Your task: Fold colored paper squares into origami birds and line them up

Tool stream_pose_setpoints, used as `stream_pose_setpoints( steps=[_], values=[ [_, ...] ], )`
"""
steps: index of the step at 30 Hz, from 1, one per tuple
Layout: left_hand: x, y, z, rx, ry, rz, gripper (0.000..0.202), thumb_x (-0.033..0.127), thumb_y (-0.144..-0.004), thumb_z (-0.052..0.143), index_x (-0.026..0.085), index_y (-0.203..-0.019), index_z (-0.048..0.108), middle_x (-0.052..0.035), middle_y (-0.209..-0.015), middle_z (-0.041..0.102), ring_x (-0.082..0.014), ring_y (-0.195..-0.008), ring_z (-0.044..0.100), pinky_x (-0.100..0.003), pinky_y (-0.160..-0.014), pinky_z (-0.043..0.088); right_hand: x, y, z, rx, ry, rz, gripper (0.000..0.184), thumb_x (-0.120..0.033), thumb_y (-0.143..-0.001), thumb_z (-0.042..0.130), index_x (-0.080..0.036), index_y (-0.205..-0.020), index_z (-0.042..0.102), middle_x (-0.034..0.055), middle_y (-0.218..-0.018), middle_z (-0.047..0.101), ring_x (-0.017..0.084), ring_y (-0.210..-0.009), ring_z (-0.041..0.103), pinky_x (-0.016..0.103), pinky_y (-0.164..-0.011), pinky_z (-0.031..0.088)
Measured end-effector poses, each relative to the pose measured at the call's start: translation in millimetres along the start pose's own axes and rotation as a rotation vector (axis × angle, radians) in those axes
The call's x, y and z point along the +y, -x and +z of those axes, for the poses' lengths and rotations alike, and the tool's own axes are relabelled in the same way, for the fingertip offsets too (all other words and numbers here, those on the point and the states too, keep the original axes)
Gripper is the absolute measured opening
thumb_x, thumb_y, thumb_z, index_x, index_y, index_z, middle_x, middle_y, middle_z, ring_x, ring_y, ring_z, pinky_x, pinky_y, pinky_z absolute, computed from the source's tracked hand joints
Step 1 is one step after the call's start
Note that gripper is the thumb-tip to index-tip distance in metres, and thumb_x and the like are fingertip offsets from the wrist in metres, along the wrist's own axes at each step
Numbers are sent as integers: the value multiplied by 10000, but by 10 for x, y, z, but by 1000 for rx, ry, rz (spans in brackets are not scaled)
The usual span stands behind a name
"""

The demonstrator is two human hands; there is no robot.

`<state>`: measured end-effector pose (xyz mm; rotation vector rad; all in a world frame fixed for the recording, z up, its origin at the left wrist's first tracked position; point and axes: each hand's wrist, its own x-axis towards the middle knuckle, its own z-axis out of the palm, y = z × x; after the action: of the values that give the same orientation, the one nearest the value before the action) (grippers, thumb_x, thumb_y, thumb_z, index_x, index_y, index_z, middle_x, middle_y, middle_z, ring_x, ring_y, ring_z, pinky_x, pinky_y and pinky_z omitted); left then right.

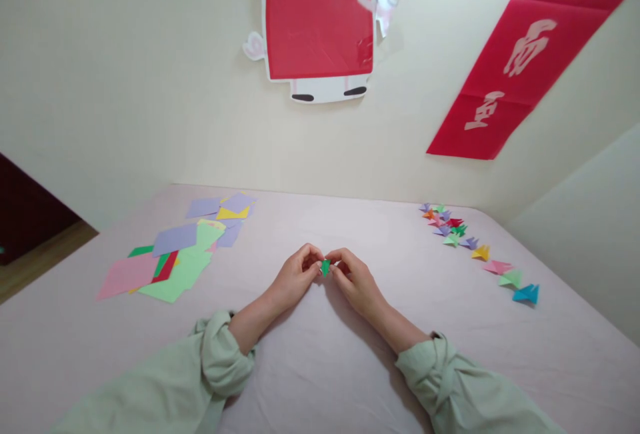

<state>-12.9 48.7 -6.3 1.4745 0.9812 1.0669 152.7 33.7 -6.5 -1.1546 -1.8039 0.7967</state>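
A small folded piece of green paper [325, 267] is pinched between my two hands over the middle of the table. My left hand [296, 275] grips its left side with thumb and fingertips. On the opposite side, my right hand [356, 281] holds it the same way. The paper narrows to a point at the bottom, and the fingertips cover its edges, so the full fold cannot be made out.
Loose coloured paper sheets [175, 241] lie overlapping at the left of the pale pink tablecloth [310, 381]. Several small folded paper figures [510, 279] run in a line along the right side. Behind the table rises a wall with a red banner [520, 54] and a cartoon cutout [320, 21].
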Motion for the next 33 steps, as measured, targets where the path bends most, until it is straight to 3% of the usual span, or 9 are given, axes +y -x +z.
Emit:
stream_pose_setpoints(
  steps=[10, 15, 20, 33],
  values=[
    [-7, 2, 2, -5, -23, 8, 50, 182, -772, 541, 162, -818, 542, 9, -750, 568, -111, -696, 532, -235, -649, 413, 7, -22, 1, 10, -49, 11, 147, -152, -797, 486, -200, -876, 600, -8, -782, 590, 129, -644, 495, 250, -601, 389],
    [-36, 9, 11, -50, -23, 5, 114, 173, -782, 531, 155, -887, 570, -13, -817, 607, -127, -751, 566, -256, -699, 440, 72, -40, 12, 37, -179, 96, 49, -217, -798, 523, -194, -805, 566, -23, -707, 563, 127, -622, 498, 251, -586, 396],
    [-40, 23, 24, -71, -54, 31, 169, 132, -772, 531, 160, -935, 567, -10, -836, 611, -125, -758, 568, -249, -698, 449, 151, -64, 7, 50, -290, 161, 98, -284, -794, 556, -185, -790, 554, -21, -703, 569, 125, -623, 534, 254, -589, 428],
    [-147, 12, 26, -50, -94, 50, 124, 235, -806, 595, 171, -902, 550, 1, -812, 599, -123, -741, 581, -238, -686, 467, 151, -68, 13, 49, -326, 197, 123, -305, -789, 577, -183, -790, 570, -20, -689, 575, 118, -607, 535, 248, -574, 436]
  ],
)
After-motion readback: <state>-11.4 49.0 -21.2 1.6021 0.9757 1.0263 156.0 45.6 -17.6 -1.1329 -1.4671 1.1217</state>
